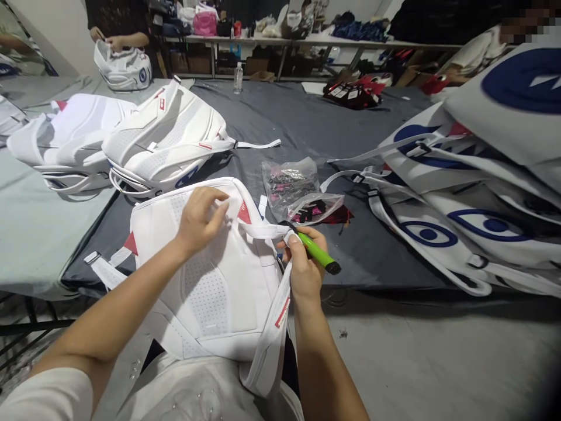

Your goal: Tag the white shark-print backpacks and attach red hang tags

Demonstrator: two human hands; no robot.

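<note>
A white backpack (219, 286) lies back-panel up at the near edge of the dark table (307, 123) and partly on my lap. My left hand (199, 219) rests on its upper panel with fingers curled, pinching the fabric near the top. My right hand (304, 263) is closed around a green pen-like tool (319, 252) with a black tip and also pinches a white strap (263, 229) of the backpack. The strap runs from the bag's top to my right fingers.
Two clear plastic bags of small black and pink parts (298, 190) lie just beyond the bag. More white backpacks (144, 140) sit at left, a stack with blue eye prints (473, 193) at right. Another person (116, 29) handles a bag at the far end. A water bottle (238, 77) stands behind.
</note>
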